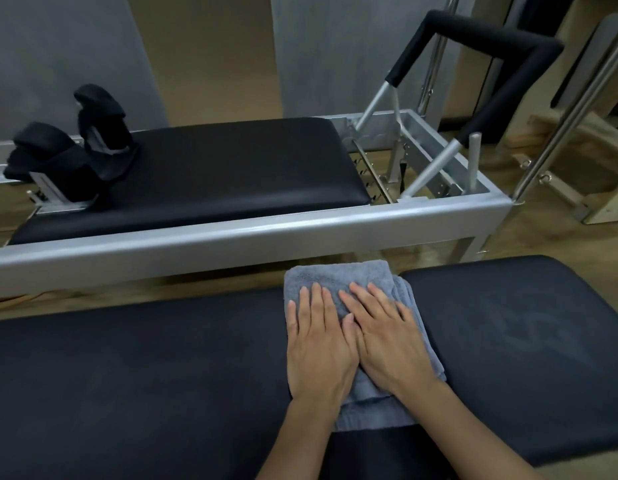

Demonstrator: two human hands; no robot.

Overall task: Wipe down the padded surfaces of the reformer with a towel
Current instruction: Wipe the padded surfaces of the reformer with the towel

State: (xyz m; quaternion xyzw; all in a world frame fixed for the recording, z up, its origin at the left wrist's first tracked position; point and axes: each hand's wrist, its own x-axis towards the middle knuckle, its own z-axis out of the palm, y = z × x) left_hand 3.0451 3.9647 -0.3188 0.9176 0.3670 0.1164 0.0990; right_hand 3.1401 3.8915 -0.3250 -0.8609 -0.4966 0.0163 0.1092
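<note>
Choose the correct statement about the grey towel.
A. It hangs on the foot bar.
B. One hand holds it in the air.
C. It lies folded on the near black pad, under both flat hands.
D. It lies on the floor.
C: the folded towel rests on the near pad, with the left hand and right hand pressed flat on it.

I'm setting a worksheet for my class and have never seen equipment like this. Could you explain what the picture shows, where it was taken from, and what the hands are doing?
The single picture comes from a camera worn on a person's head, looking down. The left hand and right hand press flat, fingers spread, on a folded grey terry towel lying on a near black padded surface. Nothing is gripped. Beyond stands a silver metal-framed reformer, an exercise bed, with its own black padded carriage, black shoulder rests and a black padded footbar.
</note>
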